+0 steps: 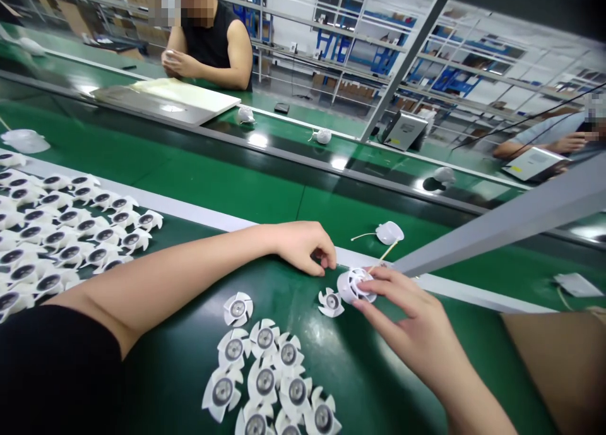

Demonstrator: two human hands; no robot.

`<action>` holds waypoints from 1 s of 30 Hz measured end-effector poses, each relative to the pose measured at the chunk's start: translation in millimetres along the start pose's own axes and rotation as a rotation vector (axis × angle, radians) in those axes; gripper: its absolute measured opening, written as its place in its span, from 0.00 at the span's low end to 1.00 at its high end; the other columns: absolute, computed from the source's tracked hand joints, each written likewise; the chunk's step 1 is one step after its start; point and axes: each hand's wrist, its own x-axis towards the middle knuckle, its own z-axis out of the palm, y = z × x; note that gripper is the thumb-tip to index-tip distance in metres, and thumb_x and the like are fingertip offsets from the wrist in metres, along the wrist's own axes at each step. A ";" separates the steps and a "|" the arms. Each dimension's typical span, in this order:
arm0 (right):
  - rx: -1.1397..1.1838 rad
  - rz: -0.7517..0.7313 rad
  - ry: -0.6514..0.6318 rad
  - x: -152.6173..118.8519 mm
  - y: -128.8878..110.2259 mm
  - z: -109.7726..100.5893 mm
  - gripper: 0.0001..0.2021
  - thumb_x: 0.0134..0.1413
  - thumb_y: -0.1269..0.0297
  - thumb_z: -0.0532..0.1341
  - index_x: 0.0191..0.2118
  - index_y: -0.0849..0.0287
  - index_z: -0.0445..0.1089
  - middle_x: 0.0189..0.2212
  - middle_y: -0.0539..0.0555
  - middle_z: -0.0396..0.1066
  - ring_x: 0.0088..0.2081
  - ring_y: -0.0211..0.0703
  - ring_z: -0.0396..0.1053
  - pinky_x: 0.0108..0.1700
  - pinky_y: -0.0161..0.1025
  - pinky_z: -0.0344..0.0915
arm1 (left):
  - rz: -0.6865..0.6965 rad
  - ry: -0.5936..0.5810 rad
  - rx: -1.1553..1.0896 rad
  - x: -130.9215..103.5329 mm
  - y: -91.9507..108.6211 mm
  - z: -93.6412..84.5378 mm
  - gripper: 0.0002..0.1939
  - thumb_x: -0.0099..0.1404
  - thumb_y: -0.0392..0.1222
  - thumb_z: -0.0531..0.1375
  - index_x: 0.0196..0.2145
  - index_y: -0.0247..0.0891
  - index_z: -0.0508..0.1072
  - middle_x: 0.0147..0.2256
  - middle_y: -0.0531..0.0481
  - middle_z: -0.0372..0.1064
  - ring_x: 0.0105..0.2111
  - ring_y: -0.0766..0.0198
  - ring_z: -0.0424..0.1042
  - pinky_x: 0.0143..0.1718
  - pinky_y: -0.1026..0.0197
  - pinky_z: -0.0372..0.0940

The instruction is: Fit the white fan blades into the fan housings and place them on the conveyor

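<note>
1 left hand (307,248), loosely half-open near the bench's (175,353) far edge, 1 right hand (409,302), pinching 1 white housing (348,287), 1 fan wheel (332,302) just beside it

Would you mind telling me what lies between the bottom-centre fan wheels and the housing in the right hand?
In the head view, one white fan wheel and some bare green tabletop show there.

bright light throws white glare on the far belt (284,135), with the right-hand corners blurred and dark.
</note>
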 end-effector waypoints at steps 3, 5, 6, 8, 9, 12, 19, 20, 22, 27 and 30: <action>0.082 -0.046 -0.083 3.4 -12.5 2.3 0.07 0.58 0.67 0.64 0.43 0.54 0.76 0.48 0.56 0.72 0.49 0.43 0.73 0.50 0.37 0.71 | -0.080 0.062 -0.230 -0.1 4.2 -5.4 0.08 0.61 0.38 0.64 0.39 0.34 0.79 0.32 0.49 0.75 0.31 0.65 0.72 0.34 0.66 0.64; 0.119 -0.050 -0.144 3.2 -18.6 3.2 0.07 0.59 0.68 0.63 0.43 0.53 0.76 0.50 0.56 0.72 0.50 0.43 0.72 0.50 0.37 0.71 | -0.088 0.065 -0.380 0.9 9.7 -7.3 0.09 0.63 0.41 0.64 0.38 0.33 0.78 0.32 0.49 0.75 0.31 0.66 0.71 0.33 0.66 0.63; 0.121 -0.047 -0.168 2.4 -20.4 3.9 0.07 0.59 0.67 0.63 0.43 0.53 0.76 0.50 0.56 0.72 0.50 0.43 0.72 0.50 0.37 0.71 | -0.086 0.051 -0.441 1.6 12.9 -7.6 0.09 0.63 0.42 0.64 0.37 0.32 0.78 0.32 0.49 0.75 0.31 0.66 0.70 0.34 0.66 0.63; 0.095 -0.044 -0.199 0.1 -21.0 6.1 0.07 0.59 0.65 0.63 0.42 0.52 0.76 0.50 0.56 0.72 0.48 0.45 0.74 0.48 0.38 0.73 | -0.092 0.007 -0.506 3.0 19.0 -6.7 0.10 0.62 0.44 0.65 0.36 0.33 0.78 0.31 0.49 0.74 0.31 0.66 0.70 0.34 0.65 0.63; 0.072 -0.043 -0.213 -1.3 -20.2 7.6 0.06 0.59 0.64 0.63 0.41 0.52 0.77 0.50 0.55 0.72 0.47 0.46 0.74 0.46 0.38 0.74 | -0.109 -0.025 -0.509 3.7 21.4 -5.3 0.12 0.61 0.46 0.67 0.35 0.33 0.77 0.31 0.50 0.74 0.31 0.66 0.70 0.34 0.65 0.63; 0.029 -0.026 -0.241 -4.6 -16.3 13.5 0.06 0.58 0.63 0.64 0.40 0.50 0.78 0.50 0.54 0.74 0.44 0.48 0.76 0.44 0.40 0.76 | -0.224 -0.143 -0.484 5.9 23.5 1.7 0.16 0.55 0.50 0.71 0.34 0.35 0.77 0.29 0.52 0.73 0.30 0.66 0.69 0.31 0.66 0.60; 0.046 0.025 -0.228 -1.5 -18.4 22.5 0.07 0.58 0.63 0.63 0.39 0.51 0.79 0.48 0.54 0.76 0.43 0.50 0.77 0.44 0.45 0.77 | -0.457 -0.182 -0.461 7.8 15.2 9.8 0.18 0.48 0.52 0.73 0.29 0.37 0.76 0.25 0.56 0.70 0.27 0.68 0.65 0.28 0.66 0.56; 0.051 0.031 -0.234 -1.1 -19.1 22.8 0.06 0.58 0.63 0.64 0.39 0.51 0.79 0.48 0.54 0.76 0.43 0.50 0.77 0.44 0.45 0.77 | -0.465 -0.184 -0.421 7.3 17.0 8.2 0.17 0.50 0.51 0.73 0.30 0.37 0.76 0.25 0.57 0.69 0.27 0.68 0.64 0.28 0.66 0.55; 0.065 0.051 -0.239 -1.6 -19.4 23.9 0.06 0.57 0.63 0.64 0.39 0.52 0.79 0.48 0.55 0.76 0.43 0.49 0.77 0.44 0.44 0.77 | -0.437 -0.182 -0.316 5.9 23.8 3.9 0.13 0.54 0.47 0.71 0.31 0.37 0.76 0.27 0.56 0.70 0.28 0.67 0.66 0.28 0.67 0.56; 0.068 0.038 -0.162 -6.1 -10.0 35.4 0.08 0.60 0.64 0.62 0.42 0.54 0.77 0.50 0.57 0.73 0.47 0.49 0.75 0.48 0.44 0.75 | -0.252 -0.168 -0.168 2.3 43.8 -4.9 0.17 0.56 0.38 0.68 0.44 0.37 0.75 0.36 0.54 0.70 0.26 0.70 0.64 0.27 0.67 0.58; 0.010 -0.020 -0.081 -5.4 -4.2 41.9 0.11 0.63 0.64 0.60 0.49 0.57 0.74 0.58 0.62 0.66 0.55 0.52 0.69 0.54 0.48 0.71 | -0.158 -0.113 -0.219 2.2 46.9 -11.1 0.13 0.62 0.45 0.65 0.42 0.36 0.77 0.34 0.52 0.71 0.29 0.68 0.66 0.30 0.67 0.60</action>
